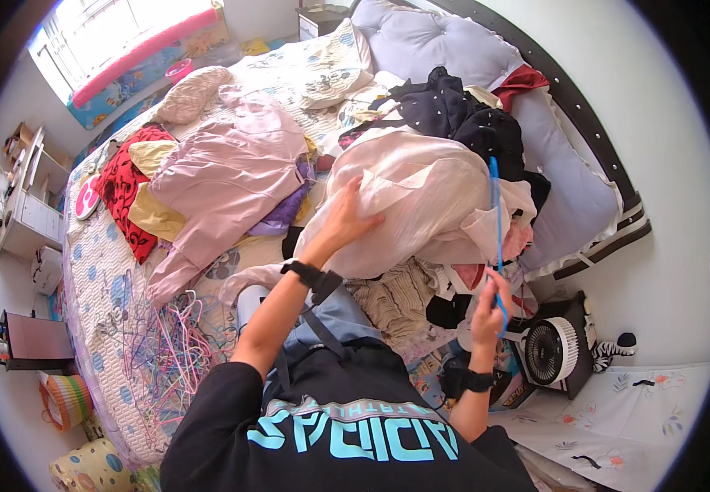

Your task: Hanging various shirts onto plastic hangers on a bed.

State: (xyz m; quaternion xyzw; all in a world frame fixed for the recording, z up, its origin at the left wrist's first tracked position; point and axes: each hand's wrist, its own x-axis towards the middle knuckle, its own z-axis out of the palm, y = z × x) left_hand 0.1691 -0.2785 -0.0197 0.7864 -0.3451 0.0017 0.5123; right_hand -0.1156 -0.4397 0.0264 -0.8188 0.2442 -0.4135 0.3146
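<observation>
A pale pink sheer garment [420, 197] is spread in loose folds over the bed in front of me. My left hand [347, 217] lies on its left part, fingers stretched out and thumb apart. Low on the right, my right hand [490, 307] is closed around a blue clothes hanger [498, 209]. The hanger is seen nearly edge-on and stands upright along the garment's right side. Black dotted clothing [445, 107] lies just beyond the garment. A striped cream cloth [400, 299] shows below it.
On the bed's left lie a pink long-sleeved garment [232, 156], a red patterned cloth [121, 189] and a tangle of thin coloured hangers [175, 353]. Grey cushions [572, 180] line the dark headboard [593, 123]. A fan [550, 351] stands to the right.
</observation>
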